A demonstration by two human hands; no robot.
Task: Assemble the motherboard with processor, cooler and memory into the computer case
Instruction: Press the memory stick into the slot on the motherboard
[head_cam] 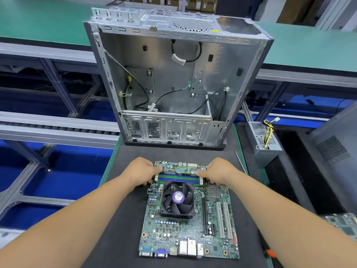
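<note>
The green motherboard [190, 219] with its black cooler fan [177, 200] is lying flat on the black mat [123, 219]. At its far end, the left hand [142, 174] and right hand [218, 173] are pressing fingers, partly curled, onto the ends of the blue and green memory slots [179, 177]. Beyond, the open grey metal computer case [173, 78] is sitting with loose black cables inside; a grey power supply [263, 141] is resting to its right.
</note>
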